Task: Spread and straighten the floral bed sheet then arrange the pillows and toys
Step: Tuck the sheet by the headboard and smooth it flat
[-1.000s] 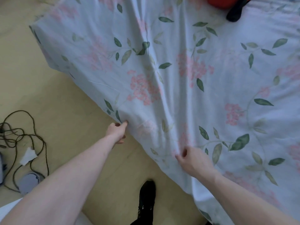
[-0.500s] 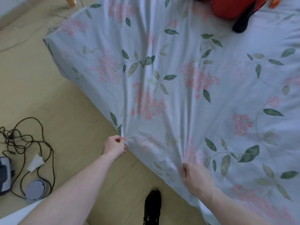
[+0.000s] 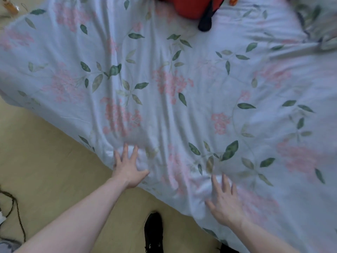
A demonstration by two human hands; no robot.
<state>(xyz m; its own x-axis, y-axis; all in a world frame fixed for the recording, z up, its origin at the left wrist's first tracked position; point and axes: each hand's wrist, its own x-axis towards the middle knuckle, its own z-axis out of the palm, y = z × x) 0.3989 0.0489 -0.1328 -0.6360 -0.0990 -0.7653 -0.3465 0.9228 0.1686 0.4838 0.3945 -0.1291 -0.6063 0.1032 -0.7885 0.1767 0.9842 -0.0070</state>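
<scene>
The pale blue floral bed sheet [image 3: 182,73] with pink blossoms and green leaves covers the bed and fills most of the view, with long creases running toward me. My left hand [image 3: 128,166] lies flat on the sheet at the bed's near edge, fingers spread. My right hand [image 3: 223,199] also rests flat on the sheet, fingers straight, to the right of the left. A red and black plush toy [image 3: 195,8] lies at the top, partly cut off. A floral pillow [image 3: 321,24] shows blurred at the top right.
Beige floor [image 3: 45,161] runs along the bed's left and near side. A dark cable [image 3: 15,212] lies at the far left. My black shoe [image 3: 153,232] stands on the floor between my arms. A small orange object [image 3: 233,0] sits by the toy.
Both hands let go of the sheet's edge, which they were pinching, and now lie open and flat on it. The view has shifted forward over the bed.
</scene>
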